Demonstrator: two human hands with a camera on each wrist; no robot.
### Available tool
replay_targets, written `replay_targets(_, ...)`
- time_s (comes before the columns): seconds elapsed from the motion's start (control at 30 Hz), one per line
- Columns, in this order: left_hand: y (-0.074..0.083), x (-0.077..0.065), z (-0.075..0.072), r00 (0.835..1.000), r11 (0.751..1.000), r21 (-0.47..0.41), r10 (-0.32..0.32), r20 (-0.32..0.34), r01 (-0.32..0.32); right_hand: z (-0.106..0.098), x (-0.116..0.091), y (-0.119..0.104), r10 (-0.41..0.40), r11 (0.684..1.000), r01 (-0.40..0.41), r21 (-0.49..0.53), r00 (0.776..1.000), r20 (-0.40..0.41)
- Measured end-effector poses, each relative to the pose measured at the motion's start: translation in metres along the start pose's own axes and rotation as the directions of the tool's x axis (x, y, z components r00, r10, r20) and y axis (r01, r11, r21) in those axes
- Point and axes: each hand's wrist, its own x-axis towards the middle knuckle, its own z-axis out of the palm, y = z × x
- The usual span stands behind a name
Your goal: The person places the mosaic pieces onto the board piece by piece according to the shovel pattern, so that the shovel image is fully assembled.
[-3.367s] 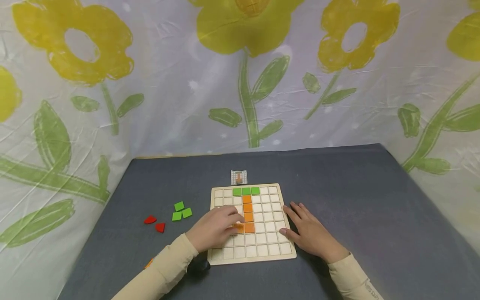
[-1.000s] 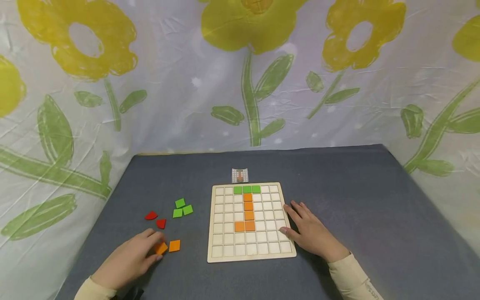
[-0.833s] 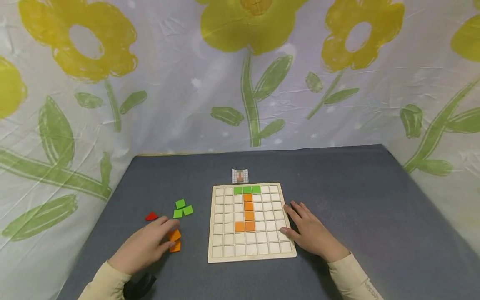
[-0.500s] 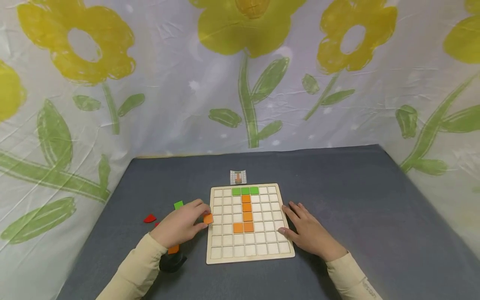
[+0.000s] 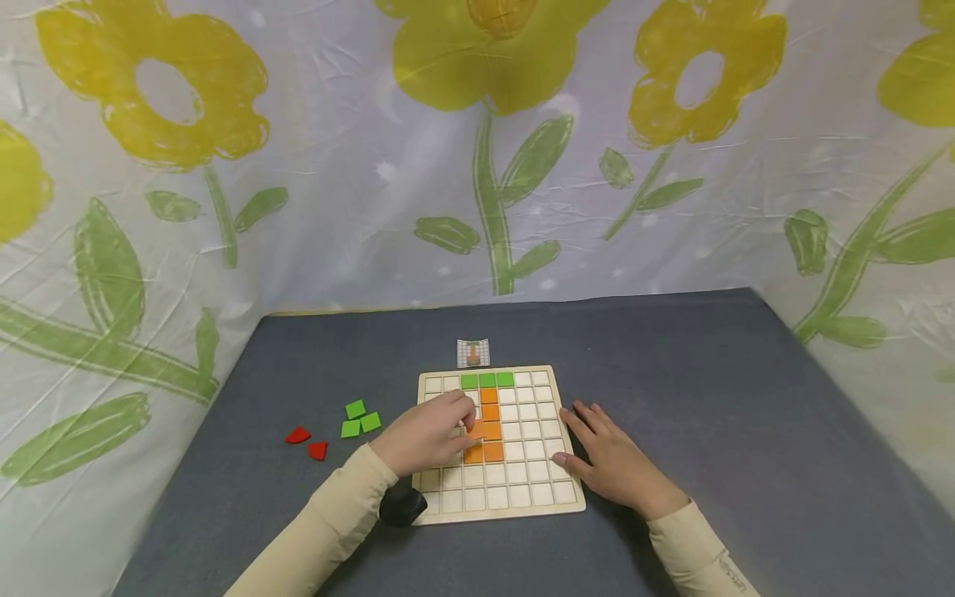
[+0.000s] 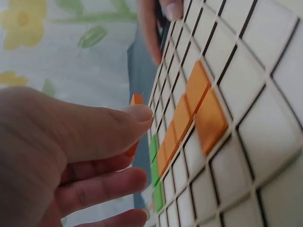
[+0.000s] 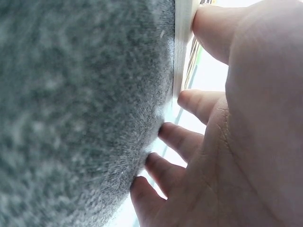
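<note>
My left hand [image 5: 429, 431] pinches an orange square tile [image 6: 137, 99] between thumb and fingers, over the left-middle part of the wooden grid board [image 5: 530, 492]. In the left wrist view this tile stands on edge, apart from the grid. On the board, three green tiles [image 5: 488, 380] form a row along the far side. Below their middle runs a column of orange tiles [image 5: 488, 396], with one more orange tile [image 5: 473, 454] left of its near end. My right hand [image 5: 619, 460] rests at the board's right edge, fingers spread, thumb on the rim.
Three loose green tiles [image 5: 351, 429] and two red pieces [image 5: 317, 451] lie on the dark tablecloth [image 5: 671, 356] left of the board. A small printed card [image 5: 473, 353] sits behind the board. My left sleeve [image 5: 328, 514] covers the table's near left part.
My left hand left the board, took an orange tile from the table at the left, and carried it right, over the board. The right hand stayed at the board's edge.
</note>
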Motion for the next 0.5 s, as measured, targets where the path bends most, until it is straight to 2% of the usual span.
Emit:
replay_targets(0.2, 0.013, 0.015, 0.012, 0.995, 0.995, 0.012, 0.095, 0.021, -0.095, 0.002, 0.001, 0.002, 0.006, 1.000, -0.006, -0.009, 1.000, 0.001)
replay_targets(0.4, 0.018, 0.024, 0.023, 0.989, 0.989, 0.016, 0.145, 0.031, -0.145, 0.002, 0.002, 0.002, 0.012, 1.000, -0.012, -0.021, 1.000, 0.005)
replay_targets(0.5, 0.018, 0.026, 0.029, 0.985, 0.984, 0.047, 0.169, 0.032, -0.170, 0.002, 0.002, 0.002, 0.009, 1.000, -0.009, -0.026, 1.000, 0.002)
